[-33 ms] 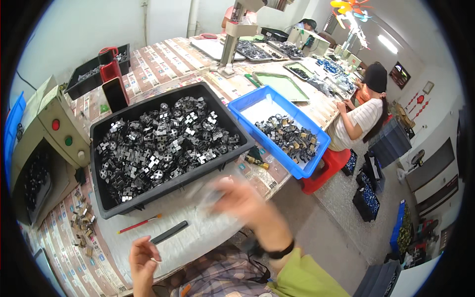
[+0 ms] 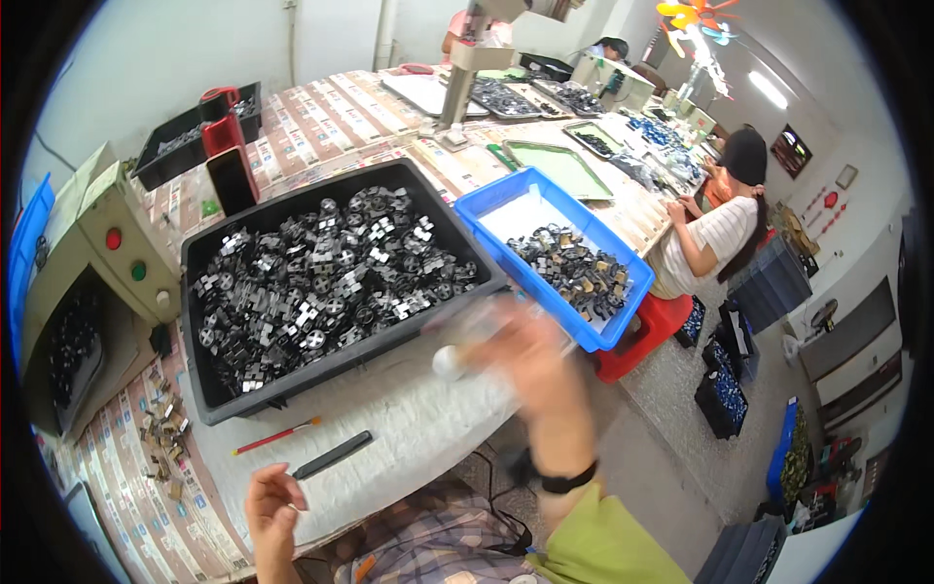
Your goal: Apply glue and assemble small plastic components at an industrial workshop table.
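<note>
My left hand [image 2: 273, 503] is at the near table edge, with fingers loosely curled and nothing visible in them. Just beyond it a flat black bar-shaped tool [image 2: 334, 455] lies on the clear sheet [image 2: 409, 414], beside a thin red-handled brush [image 2: 277, 436]. Motion smears my right hand [image 2: 520, 350], raised in front of the blue tray's near corner; its fingers cannot be made out. Next to those fingers shows a blurred, whitish round thing [image 2: 448, 363]; whether it is held I cannot tell. The large black bin [image 2: 331, 378] is heaped with small black-and-silver metal parts [image 2: 321, 282].
The blue tray [image 2: 608, 336] holds dark and brassy parts. At left stands a beige machine [image 2: 117, 263] with red and green buttons; loose brassy pieces [image 2: 165, 428] lie near it. A phone [image 2: 232, 181] leans upright behind the bin. A co-worker [image 2: 715, 229] sits to the right.
My right hand has moved right and slightly up, toward the blue tray. The whitish round thing now shows more plainly. My left hand has shifted slightly left.
</note>
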Demonstrator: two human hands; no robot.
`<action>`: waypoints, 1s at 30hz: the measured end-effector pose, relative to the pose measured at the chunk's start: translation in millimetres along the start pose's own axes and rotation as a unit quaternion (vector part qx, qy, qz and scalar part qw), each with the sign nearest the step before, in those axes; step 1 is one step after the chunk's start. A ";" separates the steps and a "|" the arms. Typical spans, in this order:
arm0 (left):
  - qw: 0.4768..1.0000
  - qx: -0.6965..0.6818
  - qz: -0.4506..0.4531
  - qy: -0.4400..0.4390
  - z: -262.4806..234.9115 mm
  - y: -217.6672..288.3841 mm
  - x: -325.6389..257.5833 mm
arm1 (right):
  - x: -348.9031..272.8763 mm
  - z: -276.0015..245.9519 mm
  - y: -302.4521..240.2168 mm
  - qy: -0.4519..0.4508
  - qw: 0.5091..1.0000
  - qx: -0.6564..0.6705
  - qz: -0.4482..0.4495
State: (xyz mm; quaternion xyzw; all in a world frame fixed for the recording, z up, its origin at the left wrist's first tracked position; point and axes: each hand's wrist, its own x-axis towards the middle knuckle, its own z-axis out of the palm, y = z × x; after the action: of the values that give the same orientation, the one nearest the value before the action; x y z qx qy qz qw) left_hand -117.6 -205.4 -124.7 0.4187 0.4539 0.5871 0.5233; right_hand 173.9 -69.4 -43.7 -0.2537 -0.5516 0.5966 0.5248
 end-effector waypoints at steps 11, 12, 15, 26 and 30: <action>0.972 0.114 -0.002 0.205 -64.3 16.9 -1.3 | 19.0 -304.4 10.7 0.294 0.638 -0.708 0.076; 0.971 0.107 -0.003 0.213 -65.5 20.5 -3.3 | 20.7 -289.9 11.4 0.297 0.604 -0.736 0.075; 0.971 0.083 -0.006 0.225 -75.6 24.8 -15.9 | 17.2 -282.6 0.3 0.316 0.535 -0.779 0.083; 0.949 0.041 0.003 0.312 -110.3 -26.9 -43.4 | 20.1 137.4 126.4 -0.197 0.779 -0.580 -0.135; 0.954 0.059 0.032 0.291 -104.0 -23.9 -46.1 | 12.7 140.8 167.3 -0.249 0.625 -0.699 -0.242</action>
State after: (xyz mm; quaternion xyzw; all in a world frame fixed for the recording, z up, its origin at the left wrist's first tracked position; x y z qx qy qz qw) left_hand -207.9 -260.2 -173.4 0.2745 0.6069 0.6718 0.3240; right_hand -12.2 -86.4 -157.8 -0.2437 -0.9540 -0.0763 0.1573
